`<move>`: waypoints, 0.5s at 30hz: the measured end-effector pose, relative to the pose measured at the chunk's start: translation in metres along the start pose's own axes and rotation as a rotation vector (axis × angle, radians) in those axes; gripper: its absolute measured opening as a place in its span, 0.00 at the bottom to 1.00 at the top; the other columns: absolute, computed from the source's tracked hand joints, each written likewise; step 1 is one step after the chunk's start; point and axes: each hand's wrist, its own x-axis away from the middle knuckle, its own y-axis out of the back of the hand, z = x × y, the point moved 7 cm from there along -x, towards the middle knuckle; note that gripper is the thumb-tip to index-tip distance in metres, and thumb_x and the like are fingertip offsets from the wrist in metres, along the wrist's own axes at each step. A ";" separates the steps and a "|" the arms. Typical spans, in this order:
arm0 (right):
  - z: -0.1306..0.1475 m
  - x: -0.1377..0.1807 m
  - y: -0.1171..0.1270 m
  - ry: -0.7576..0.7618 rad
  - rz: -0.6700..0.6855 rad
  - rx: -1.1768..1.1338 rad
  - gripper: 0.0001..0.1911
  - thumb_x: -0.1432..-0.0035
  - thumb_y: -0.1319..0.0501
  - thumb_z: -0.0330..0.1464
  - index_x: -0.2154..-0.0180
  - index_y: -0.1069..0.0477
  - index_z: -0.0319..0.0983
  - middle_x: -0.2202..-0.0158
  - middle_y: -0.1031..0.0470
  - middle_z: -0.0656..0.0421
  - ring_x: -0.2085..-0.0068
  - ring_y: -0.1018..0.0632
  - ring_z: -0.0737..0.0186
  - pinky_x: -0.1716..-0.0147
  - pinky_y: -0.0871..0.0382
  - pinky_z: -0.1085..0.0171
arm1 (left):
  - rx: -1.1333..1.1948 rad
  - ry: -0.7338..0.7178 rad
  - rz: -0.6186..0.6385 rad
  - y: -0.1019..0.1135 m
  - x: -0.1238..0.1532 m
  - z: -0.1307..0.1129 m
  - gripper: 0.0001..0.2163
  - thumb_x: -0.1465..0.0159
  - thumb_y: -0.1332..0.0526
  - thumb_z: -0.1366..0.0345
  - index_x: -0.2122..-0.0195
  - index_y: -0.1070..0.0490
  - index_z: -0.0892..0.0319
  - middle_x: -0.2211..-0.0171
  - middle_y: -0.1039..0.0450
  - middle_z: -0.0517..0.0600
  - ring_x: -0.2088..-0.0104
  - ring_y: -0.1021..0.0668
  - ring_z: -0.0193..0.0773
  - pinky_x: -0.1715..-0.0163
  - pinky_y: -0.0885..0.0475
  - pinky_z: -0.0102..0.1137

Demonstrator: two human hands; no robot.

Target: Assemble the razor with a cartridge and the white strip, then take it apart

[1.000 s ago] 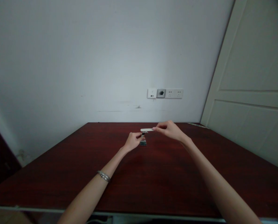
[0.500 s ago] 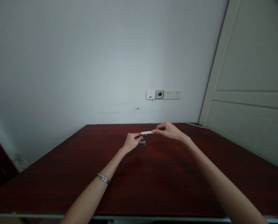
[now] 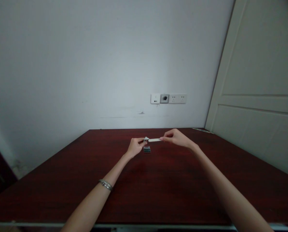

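My left hand (image 3: 135, 147) is closed in a pinch on a small shiny metal piece (image 3: 146, 139), too small to make out further. Opposite it, my right hand (image 3: 177, 138) grips one end of a slim flat white strip (image 3: 154, 140) between thumb and fingertips. The strip lies nearly level, its left end close to the metal piece; I cannot tell whether the two touch. A small dark, bluish, clear-looking case (image 3: 147, 149) rests on the table just below my left fingertips.
The dark red wooden table (image 3: 158, 187) reaches back to a white wall (image 3: 86, 64). Sockets and switch plates (image 3: 177, 98) sit on the wall above the table's far edge. A pale panelled door (image 3: 257, 77) borders the right side.
The white strip has come slightly down and right with my right hand. More of the metal piece now shows at my left fingertips. The case stays on the table.
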 end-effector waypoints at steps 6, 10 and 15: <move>0.002 -0.001 0.001 -0.008 -0.027 -0.068 0.24 0.49 0.46 0.50 0.76 0.28 0.35 0.81 0.35 0.61 0.79 0.38 0.70 0.79 0.47 0.69 | 0.003 0.018 0.028 -0.003 0.002 0.001 0.10 0.46 0.39 0.69 0.63 0.24 0.59 0.63 0.23 0.50 0.64 0.22 0.42 0.61 0.30 0.33; 0.005 -0.006 -0.008 0.029 -0.001 -0.001 0.24 0.50 0.45 0.50 0.77 0.28 0.36 0.81 0.35 0.61 0.78 0.38 0.70 0.79 0.48 0.69 | -0.003 0.033 0.008 -0.002 0.002 0.002 0.10 0.47 0.38 0.69 0.63 0.24 0.60 0.63 0.23 0.51 0.65 0.22 0.42 0.61 0.29 0.34; -0.012 -0.001 0.002 -0.030 0.021 -0.006 0.24 0.50 0.45 0.49 0.77 0.28 0.35 0.82 0.36 0.62 0.79 0.39 0.70 0.80 0.49 0.69 | 0.002 0.016 -0.003 -0.001 0.001 0.003 0.10 0.46 0.38 0.69 0.63 0.24 0.60 0.63 0.23 0.51 0.64 0.22 0.42 0.61 0.29 0.33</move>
